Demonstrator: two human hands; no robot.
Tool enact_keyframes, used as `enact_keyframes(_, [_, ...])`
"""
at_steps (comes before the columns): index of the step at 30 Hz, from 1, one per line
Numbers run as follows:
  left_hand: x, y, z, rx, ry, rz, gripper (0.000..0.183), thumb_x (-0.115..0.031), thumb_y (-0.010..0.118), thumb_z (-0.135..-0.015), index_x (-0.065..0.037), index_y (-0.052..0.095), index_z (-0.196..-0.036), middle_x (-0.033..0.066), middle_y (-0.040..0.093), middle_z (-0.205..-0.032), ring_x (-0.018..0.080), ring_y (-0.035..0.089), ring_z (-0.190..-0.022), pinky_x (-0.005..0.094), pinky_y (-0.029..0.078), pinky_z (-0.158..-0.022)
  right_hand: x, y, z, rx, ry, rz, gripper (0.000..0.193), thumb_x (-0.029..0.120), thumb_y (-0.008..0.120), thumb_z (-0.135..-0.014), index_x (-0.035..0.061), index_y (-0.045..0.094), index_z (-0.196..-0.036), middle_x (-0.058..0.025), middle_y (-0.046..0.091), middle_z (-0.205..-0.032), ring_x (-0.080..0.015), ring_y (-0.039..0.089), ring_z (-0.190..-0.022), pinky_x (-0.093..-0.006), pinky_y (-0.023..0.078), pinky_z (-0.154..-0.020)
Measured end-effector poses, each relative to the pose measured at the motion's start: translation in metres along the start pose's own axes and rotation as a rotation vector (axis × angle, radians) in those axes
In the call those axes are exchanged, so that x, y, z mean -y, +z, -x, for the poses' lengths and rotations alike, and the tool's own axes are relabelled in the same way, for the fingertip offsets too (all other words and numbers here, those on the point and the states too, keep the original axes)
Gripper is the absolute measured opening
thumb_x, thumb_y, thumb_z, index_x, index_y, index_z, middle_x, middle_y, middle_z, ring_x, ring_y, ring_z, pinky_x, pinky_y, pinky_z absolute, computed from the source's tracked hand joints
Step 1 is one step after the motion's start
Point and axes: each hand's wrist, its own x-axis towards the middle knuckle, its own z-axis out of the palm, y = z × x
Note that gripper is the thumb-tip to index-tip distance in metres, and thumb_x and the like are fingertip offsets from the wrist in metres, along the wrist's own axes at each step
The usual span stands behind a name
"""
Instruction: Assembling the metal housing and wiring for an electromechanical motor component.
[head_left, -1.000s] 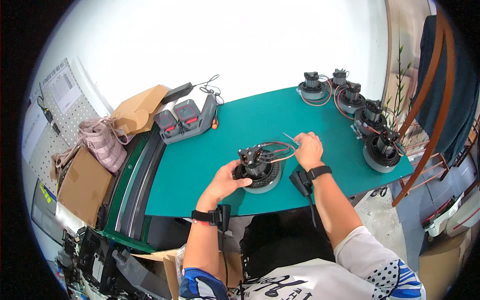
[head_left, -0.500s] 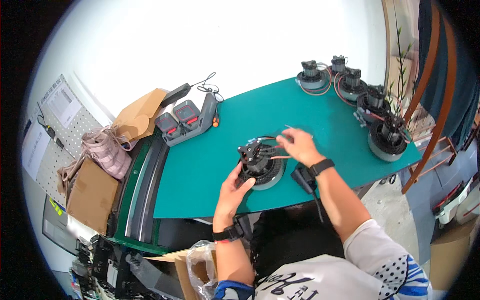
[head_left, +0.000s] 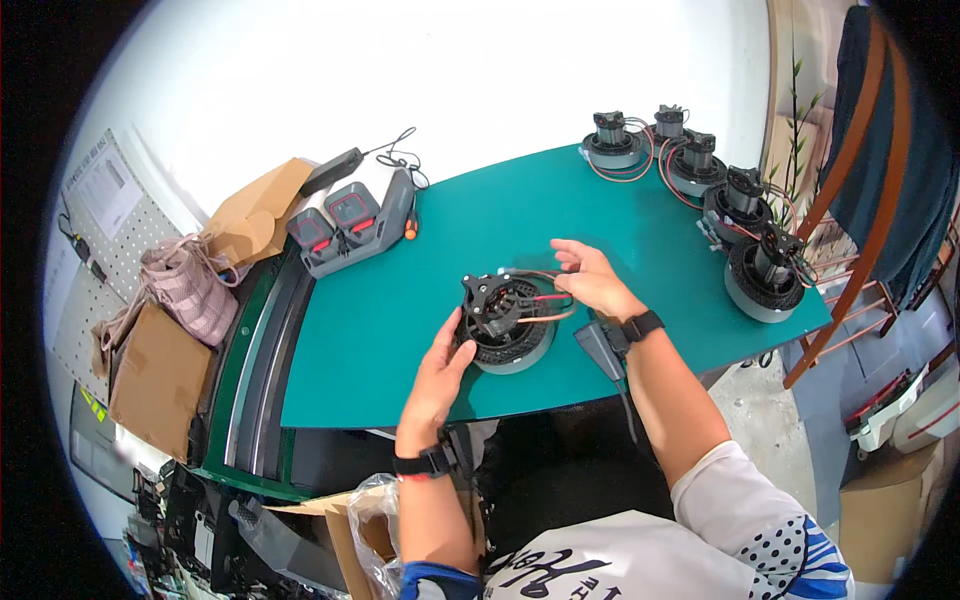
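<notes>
A black vacuum-type motor (head_left: 505,330) with a round grey base and a black cap on top stands on the green tabletop in front of me, its cap leaning slightly left. My left hand (head_left: 437,375) grips the left side of its base, thumb at the front and fingers behind. Red and brownish wires (head_left: 545,297) loop out from the motor on the right. At that loop, my right hand (head_left: 597,285) has the wires at its thumb and fingers, with the upper fingers stretched out. Where exactly the wires are pinched is partly hidden.
Several similar motors (head_left: 697,165) with wires line the table's far right side. A grey battery charger (head_left: 365,235) with two packs sits at the back left, an orange-handled tool (head_left: 411,228) beside it. Cardboard boxes (head_left: 162,378) and a pink bag (head_left: 190,290) are farther left. A wooden chair (head_left: 850,200) stands right.
My right hand has drawn the wires slightly, and they now form a rounder loop beside the motor. The motor's cap is tilted more to the left. My left hand keeps its hold.
</notes>
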Motion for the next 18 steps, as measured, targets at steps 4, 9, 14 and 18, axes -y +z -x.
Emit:
enact_keyframes(4, [-0.016,-0.016,-0.017,0.161,-0.192,0.082,0.054,-0.007,0.050,-0.094,-0.004,0.029,-0.144,0.0091,0.040,-0.139,0.0174,0.045,-0.120,0.0305,0.037,-0.101,-0.006,0.007,0.002,-0.075,-0.078,0.411,0.064,0.000,0.072,-0.068,0.0049,0.051,-0.128,-0.0170,0.054,-0.123,-0.0247,0.054,-0.109,-0.0340,0.047,-0.090])
enact_keyframes(9, [-0.031,-0.023,-0.033,0.165,-0.195,-0.150,0.060,-0.007,0.054,-0.088,-0.012,0.032,-0.144,0.0107,0.051,-0.119,0.0158,0.051,-0.097,0.0318,0.046,-0.084,-0.010,0.011,0.003,-0.067,-0.188,0.620,0.052,-0.001,0.071,-0.067,0.0033,0.059,-0.118,-0.0151,0.060,-0.113,-0.0275,0.059,-0.098,-0.0364,0.049,-0.084])
enact_keyframes(14, [-0.033,-0.041,-0.062,0.210,-0.304,-0.250,0.057,-0.005,0.056,-0.086,-0.006,0.038,-0.139,0.0080,0.055,-0.108,0.0151,0.054,-0.090,0.0300,0.047,-0.078,-0.003,0.012,0.010,-0.086,-0.169,0.523,0.044,-0.002,0.060,-0.065,0.0025,0.063,-0.109,-0.0139,0.067,-0.090,-0.0320,0.063,-0.088,-0.0424,0.049,-0.079])
enact_keyframes(18, [-0.009,-0.050,-0.066,0.201,-0.347,0.008,0.037,-0.007,0.054,-0.088,-0.004,0.050,-0.124,0.0013,0.056,-0.100,0.0131,0.056,-0.088,0.0298,0.046,-0.079,0.010,0.008,0.008,-0.084,-0.135,0.328,0.052,-0.006,0.063,-0.070,0.0045,0.057,-0.121,-0.0135,0.064,-0.105,-0.0234,0.064,-0.084,-0.0325,0.054,-0.073])
